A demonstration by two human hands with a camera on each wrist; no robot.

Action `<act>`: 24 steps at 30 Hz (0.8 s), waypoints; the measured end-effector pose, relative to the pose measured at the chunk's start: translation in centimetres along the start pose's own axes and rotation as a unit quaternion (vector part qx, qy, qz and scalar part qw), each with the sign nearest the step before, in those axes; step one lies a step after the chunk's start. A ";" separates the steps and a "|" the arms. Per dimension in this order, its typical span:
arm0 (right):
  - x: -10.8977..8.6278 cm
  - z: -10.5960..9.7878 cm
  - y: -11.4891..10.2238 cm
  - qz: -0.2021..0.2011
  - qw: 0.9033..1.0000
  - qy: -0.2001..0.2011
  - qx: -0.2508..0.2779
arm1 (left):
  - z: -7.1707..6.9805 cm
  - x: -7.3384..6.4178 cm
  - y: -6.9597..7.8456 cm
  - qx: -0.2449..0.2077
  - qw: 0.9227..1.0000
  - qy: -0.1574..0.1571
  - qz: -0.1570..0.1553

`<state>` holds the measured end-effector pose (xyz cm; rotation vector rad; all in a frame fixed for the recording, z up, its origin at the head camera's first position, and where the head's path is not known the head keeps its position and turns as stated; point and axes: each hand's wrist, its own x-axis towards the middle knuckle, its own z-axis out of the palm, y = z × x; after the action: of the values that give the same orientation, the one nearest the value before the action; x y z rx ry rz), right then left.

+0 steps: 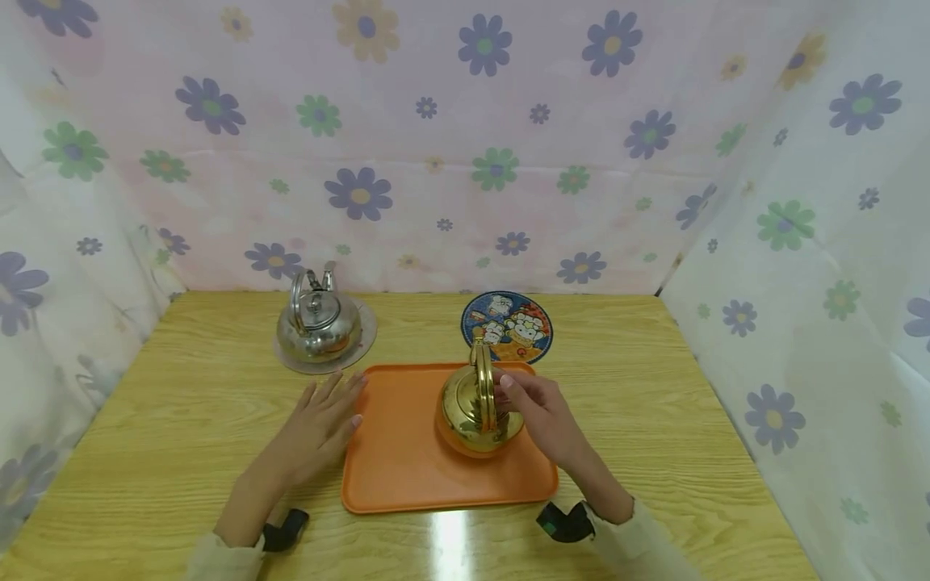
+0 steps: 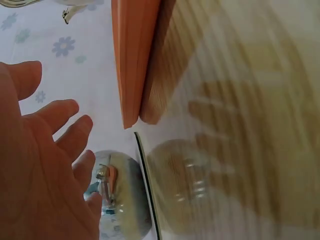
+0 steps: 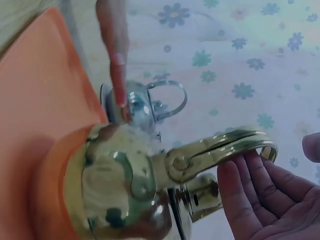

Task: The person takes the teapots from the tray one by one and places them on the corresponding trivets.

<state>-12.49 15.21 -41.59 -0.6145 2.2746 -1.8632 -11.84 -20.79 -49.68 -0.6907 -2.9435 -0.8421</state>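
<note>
A gold kettle [image 1: 463, 407] with an upright arched handle [image 3: 225, 147] stands on the right half of an orange tray [image 1: 395, 460]. My right hand [image 1: 543, 413] is at that handle. In the right wrist view its fingers [image 3: 257, 182] reach in under the arch with their tips against it, while the thumb [image 3: 312, 146] stands apart. Over the tray's left edge, my left hand [image 1: 320, 428] is spread and holds nothing. The left wrist view shows its fingers [image 2: 75, 137] extended beside the tray's side [image 2: 132, 60].
Behind my left hand, a silver kettle [image 1: 320, 335] sits on a pale round mat [image 1: 368, 323] at the back left. A blue round mat [image 1: 475, 311] with cartoon figures lies behind the tray. Flowered cloth [image 1: 436, 145] walls the wooden table [image 1: 632, 387] at the back and sides.
</note>
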 end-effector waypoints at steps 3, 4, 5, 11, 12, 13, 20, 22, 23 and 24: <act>0.4 0.2 -0.2 0.029 0.998 -0.007 0.047 | 0.2 -0.1 0.2 -0.008 1.000 -0.007 -0.004; 0.5 0.2 -0.3 0.038 0.997 -0.008 0.061 | 0.3 -0.1 0.2 -0.010 1.000 -0.010 -0.005; 0.6 0.3 -0.4 0.046 0.996 -0.008 0.076 | 0.4 -0.2 0.2 -0.011 1.000 -0.013 -0.007; 1.5 0.8 -0.8 0.090 0.985 0.006 0.144 | 0.7 -0.5 0.2 -0.019 0.999 -0.025 -0.020; 1.7 0.9 -0.9 0.097 0.984 0.007 0.149 | 0.7 -0.6 0.2 -0.019 0.999 -0.025 -0.022; 1.8 0.9 -0.9 0.103 0.983 0.008 0.153 | 0.7 -0.6 0.2 -0.019 0.999 -0.026 -0.023; 2.6 0.7 -0.9 0.122 0.983 -0.010 0.137 | 0.8 -0.9 0.0 -0.033 0.999 -0.030 -0.027; 2.7 0.5 -0.9 0.124 0.983 -0.018 0.134 | 0.9 -0.9 -0.1 -0.034 0.999 -0.028 -0.024; 2.8 0.5 -0.9 0.125 0.983 -0.021 0.134 | 0.9 -0.9 -0.1 -0.033 0.999 -0.027 -0.021; 2.8 0.4 -1.0 0.127 0.982 -0.023 0.136 | 1.0 -1.0 -0.2 -0.033 0.999 -0.024 -0.019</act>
<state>-14.70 13.57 -40.34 -0.3068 1.9169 -1.9575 -10.93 -20.84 -50.77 -0.6694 -2.9918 -0.9417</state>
